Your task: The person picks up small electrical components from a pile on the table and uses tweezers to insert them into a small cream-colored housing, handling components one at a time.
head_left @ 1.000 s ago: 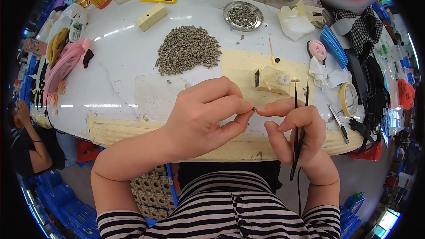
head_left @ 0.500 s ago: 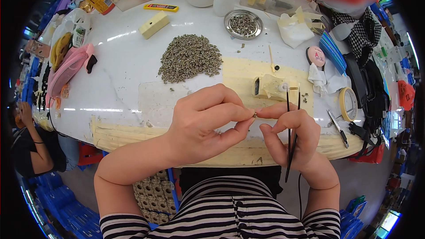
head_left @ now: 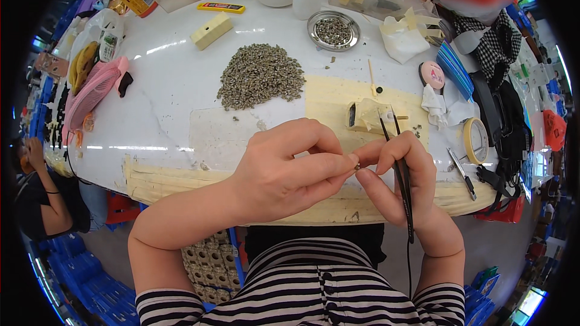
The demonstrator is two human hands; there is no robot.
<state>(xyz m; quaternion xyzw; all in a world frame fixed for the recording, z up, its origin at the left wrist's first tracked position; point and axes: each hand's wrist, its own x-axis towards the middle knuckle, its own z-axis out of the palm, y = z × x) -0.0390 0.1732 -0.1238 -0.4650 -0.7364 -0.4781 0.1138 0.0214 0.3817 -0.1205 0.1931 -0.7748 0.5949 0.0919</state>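
My left hand (head_left: pixel 290 166) is closed in a pinch, thumb and forefinger on a tiny metal part (head_left: pixel 357 167). My right hand (head_left: pixel 406 175) meets it there, its forefinger and thumb tips at the same small part. Black tweezers (head_left: pixel 407 205) rest in the right hand, tips pointing away from me and apart. Just beyond the hands stands a tape-wrapped block (head_left: pixel 365 116) with a thin peg at its right end. Farther left lies a big heap of small metal parts (head_left: pixel 260 77). Fingers hide most of the pinched piece.
A round metal dish (head_left: pixel 312 31) holds more small parts. A cream block (head_left: pixel 211 31), a squeeze bottle (head_left: pixel 307 0) and a yellow case (head_left: pixel 221 8) stand at the back. To the right are a tape roll (head_left: pixel 476 140) and a craft knife (head_left: pixel 462 174). A person (head_left: pixel 51 199) sits at left.
Both hands have shifted slightly, and the right thumb has come in to the small part. The tweezers have tilted, their tips swinging left and their rear end right.
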